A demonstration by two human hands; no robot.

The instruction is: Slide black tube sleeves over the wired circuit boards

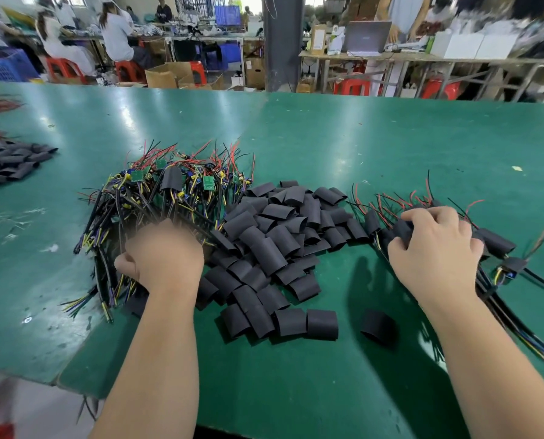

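A heap of wired circuit boards with green boards and red, black and yellow wires lies left of centre. My left hand is curled into its near edge, gripping a bundle of the black cables. In the middle sits a pile of short black tube sleeves. To the right lies a bunch of sleeved boards with wires trailing. My right hand lies on that bunch, fingers curled round one sleeved board. A single sleeve lies apart near the front.
The green table stretches far back. Another heap of black sleeved pieces sits at the far left edge. Behind the table are people at benches, red stools, cardboard boxes and a grey pillar.
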